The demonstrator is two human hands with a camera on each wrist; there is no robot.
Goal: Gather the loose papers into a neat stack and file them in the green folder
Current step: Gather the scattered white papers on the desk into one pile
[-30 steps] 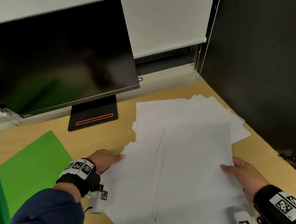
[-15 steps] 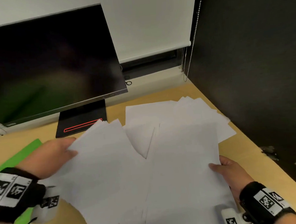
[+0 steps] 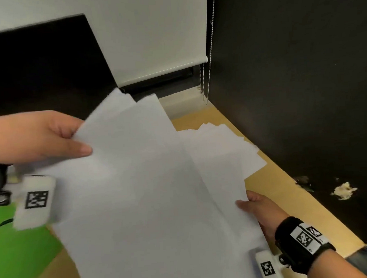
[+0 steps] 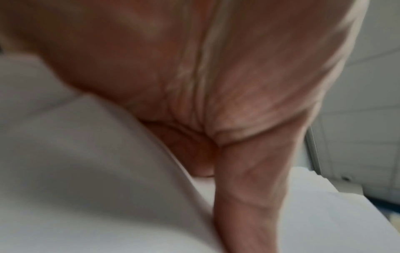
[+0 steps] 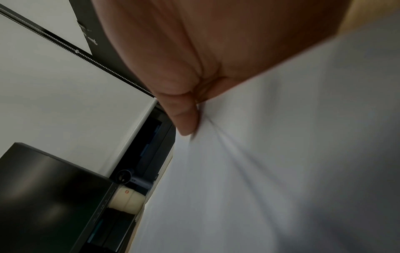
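Note:
A loose sheaf of white papers [image 3: 142, 183] is raised off the wooden desk [image 3: 291, 188], tilted up at its far left. My left hand [image 3: 50, 137] pinches its upper left edge, thumb on top; the left wrist view shows the thumb [image 4: 249, 196] lying on the papers [image 4: 97, 188]. My right hand [image 3: 258, 207] pinches the sheaf's right edge, the thumb [image 5: 184, 116] pressed on the papers [image 5: 281, 154]. More white sheets [image 3: 227, 145] lie fanned on the desk behind. The green folder [image 3: 18, 249] lies flat at the lower left, partly under the papers.
A black monitor [image 3: 40, 67] stands at the back left, close behind the raised sheets. A black partition wall [image 3: 292, 80] runs along the desk's right edge. A white roller blind [image 3: 151, 34] with a bead chain [image 3: 211, 52] hangs at the back.
My left hand has lifted the left part of the papers up off the desk and toward the monitor. My right hand keeps its hold on the right edge.

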